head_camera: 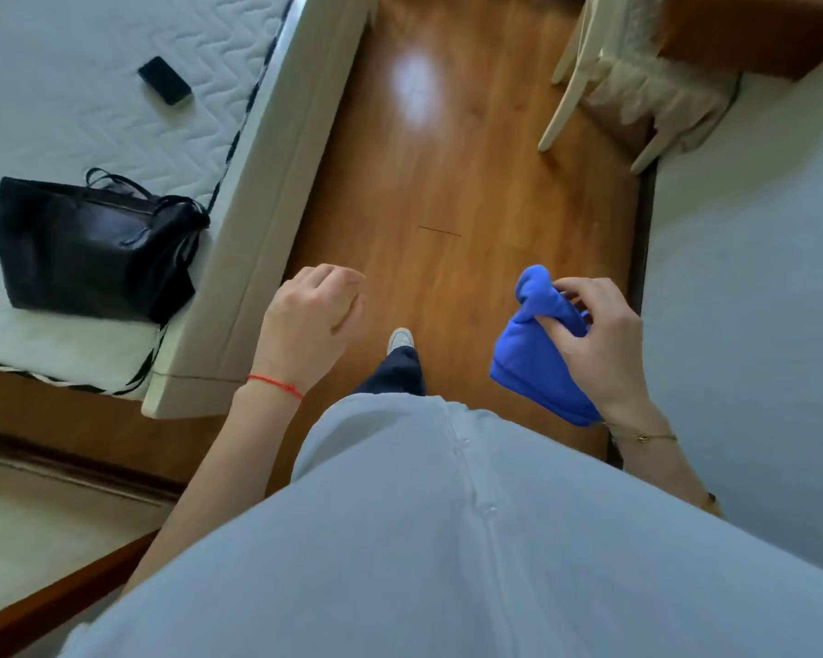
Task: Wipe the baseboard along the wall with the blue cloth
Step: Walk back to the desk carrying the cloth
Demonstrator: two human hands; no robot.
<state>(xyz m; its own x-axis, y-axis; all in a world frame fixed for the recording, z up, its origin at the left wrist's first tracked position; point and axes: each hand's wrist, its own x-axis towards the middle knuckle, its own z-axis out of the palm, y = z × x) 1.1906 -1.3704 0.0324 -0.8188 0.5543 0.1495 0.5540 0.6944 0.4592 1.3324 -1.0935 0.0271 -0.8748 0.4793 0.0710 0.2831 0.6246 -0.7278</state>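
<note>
My right hand point(599, 341) grips a bunched blue cloth point(533, 353) in the air, well above the floor. A dark baseboard point(640, 239) runs along the foot of the pale wall point(751, 258) on the right, just beyond the cloth. My left hand point(312, 320) hangs loosely curled with nothing in it, beside the corner of the bed frame. I am standing; one shoe point(401, 339) shows on the wooden floor between my hands.
A bed point(267, 192) fills the left side, with a black handbag point(96, 249) and a dark phone point(164, 80) on its mattress. A cream chair point(585, 83) with a draped cover stands by the wall at the far right. Wooden floor point(447, 182) lies between them.
</note>
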